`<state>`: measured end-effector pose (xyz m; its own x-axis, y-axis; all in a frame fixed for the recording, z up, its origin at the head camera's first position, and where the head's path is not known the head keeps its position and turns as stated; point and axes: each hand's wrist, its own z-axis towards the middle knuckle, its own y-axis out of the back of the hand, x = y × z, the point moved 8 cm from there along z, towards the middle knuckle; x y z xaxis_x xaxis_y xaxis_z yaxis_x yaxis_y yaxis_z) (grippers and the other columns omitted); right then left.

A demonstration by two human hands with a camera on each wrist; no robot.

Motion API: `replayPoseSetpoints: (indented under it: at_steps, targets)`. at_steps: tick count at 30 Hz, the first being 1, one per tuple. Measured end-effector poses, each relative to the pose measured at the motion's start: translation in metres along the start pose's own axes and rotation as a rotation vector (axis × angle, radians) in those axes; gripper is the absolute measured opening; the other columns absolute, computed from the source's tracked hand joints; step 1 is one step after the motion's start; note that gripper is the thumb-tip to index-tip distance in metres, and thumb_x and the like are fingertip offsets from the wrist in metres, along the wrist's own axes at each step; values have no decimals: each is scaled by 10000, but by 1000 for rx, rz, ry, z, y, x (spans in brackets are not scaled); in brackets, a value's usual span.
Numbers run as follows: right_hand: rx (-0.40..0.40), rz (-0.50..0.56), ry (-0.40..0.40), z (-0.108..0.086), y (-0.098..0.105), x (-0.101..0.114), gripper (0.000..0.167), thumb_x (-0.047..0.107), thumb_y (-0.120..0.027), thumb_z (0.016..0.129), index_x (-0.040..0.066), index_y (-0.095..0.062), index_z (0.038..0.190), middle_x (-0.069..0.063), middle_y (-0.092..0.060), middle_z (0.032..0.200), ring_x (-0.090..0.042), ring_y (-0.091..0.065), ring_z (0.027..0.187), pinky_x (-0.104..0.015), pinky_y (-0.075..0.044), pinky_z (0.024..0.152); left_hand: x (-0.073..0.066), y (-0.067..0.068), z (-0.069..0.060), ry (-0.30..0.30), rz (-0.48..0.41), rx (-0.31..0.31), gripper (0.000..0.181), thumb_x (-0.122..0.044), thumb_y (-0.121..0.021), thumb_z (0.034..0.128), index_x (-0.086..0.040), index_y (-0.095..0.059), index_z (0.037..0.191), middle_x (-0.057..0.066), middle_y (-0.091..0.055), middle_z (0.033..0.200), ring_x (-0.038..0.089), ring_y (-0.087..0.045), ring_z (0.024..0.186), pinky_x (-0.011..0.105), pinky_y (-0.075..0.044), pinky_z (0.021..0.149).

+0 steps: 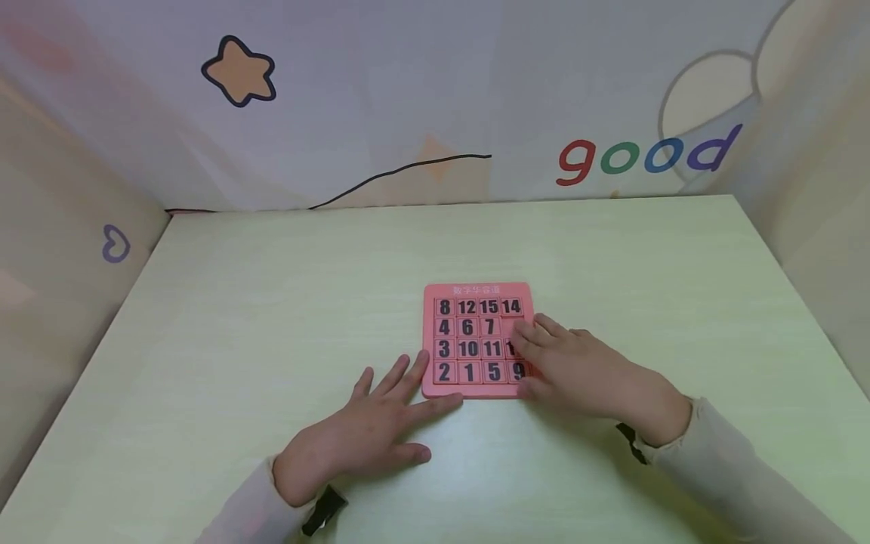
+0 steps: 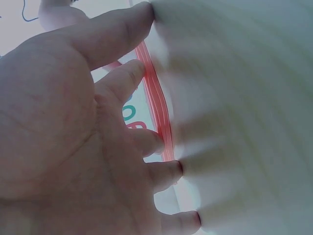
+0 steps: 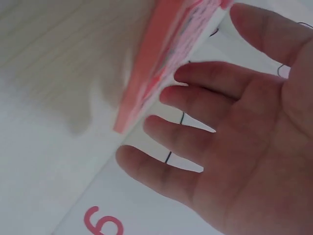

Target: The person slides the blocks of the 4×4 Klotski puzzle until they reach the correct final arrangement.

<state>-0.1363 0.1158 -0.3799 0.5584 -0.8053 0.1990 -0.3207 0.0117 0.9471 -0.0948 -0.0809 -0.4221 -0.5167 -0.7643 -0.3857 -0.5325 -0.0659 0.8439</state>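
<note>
Lying partly beneath right fingers (image 1: pixel 530 334): pink 4-column puzzle (image 1: pixel 469 348)

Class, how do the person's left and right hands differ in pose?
The left hand has its fingers spread wide; the right hand has them closer together. The left hand is at the left and near edges of the pink puzzle; the right hand partly covers right-column tiles. Both have pale sleeves.

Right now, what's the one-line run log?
number puzzle: flat on table | left hand: at left edge | right hand: over right side
</note>
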Motion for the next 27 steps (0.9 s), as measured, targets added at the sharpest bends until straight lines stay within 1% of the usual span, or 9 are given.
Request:
replayPoseSetpoints:
  at_steps: [4, 7, 11, 16, 18, 23, 27]
  targets:
    - [-27, 40, -35, 10, -3, -11, 680, 395, -614, 1000, 9, -422, 1525, -200, -297, 1611, -466, -215, 1473, -661, -361, 1041, -1, -1, -1, 0, -3, 9, 708, -423, -664, 965, -441, -309, 1578, 92, 55, 1688, 368, 46, 1526, 707, -77, 1122]
    - [-24, 69, -61, 18, -7, -18, 714, 437, -593, 1004, 5, -396, 1537, -210, -272, 1617, -476, -175, 1480, -678, -330, 1054, -1, -2, -2, 1, -7, 9, 709, -421, -668, 962, -441, -315, 1576, 93, 51, 1689, 371, 36, 1526, 711, -87, 1119]
    - [8, 109, -82, 23, -12, -24, 777, 501, -567, 1003, 7, -342, 1559, -200, -237, 1632, -472, -131, 1490, -691, -283, 1075, -1, -2, -3, 2, -7, 9, 707, -420, -667, 964, -439, -315, 1577, 90, 59, 1688, 369, 38, 1526, 707, -86, 1122]
    - [52, 139, -91, 22, -14, -23, 799, 539, -567, 991, 37, -337, 1568, -176, -231, 1637, -461, -125, 1496, -694, -245, 1092, -1, -1, -4, 2, -19, 6, 707, -417, -662, 968, -437, -308, 1579, 85, 74, 1686, 361, 54, 1525, 702, -59, 1126]
    - [55, 124, -87, 19, -12, -21, 782, 531, -573, 991, 38, -361, 1560, -176, -260, 1628, -470, -156, 1486, -692, -260, 1086, -1, -1, -4, 6, -20, 7, 708, -419, -659, 970, -443, -299, 1579, 77, 86, 1684, 354, 63, 1525, 696, -44, 1129]
    - [43, 53, -64, 11, -6, -12, 691, 483, -586, 1000, 34, -462, 1510, -175, -376, 1577, -497, -288, 1434, -682, -356, 1029, -1, 1, -2, 2, -9, 5, 702, -428, -649, 975, -444, -293, 1580, 76, 92, 1684, 354, 69, 1525, 694, -45, 1130]
    - [52, 31, -49, 5, -3, -4, 684, 496, -592, 992, 25, -505, 1479, -180, -424, 1546, -491, -349, 1406, -664, -399, 1001, -2, 1, -3, -7, 1, 0, 697, -428, -638, 982, -434, -287, 1585, 86, 99, 1681, 360, 70, 1522, 699, -49, 1127]
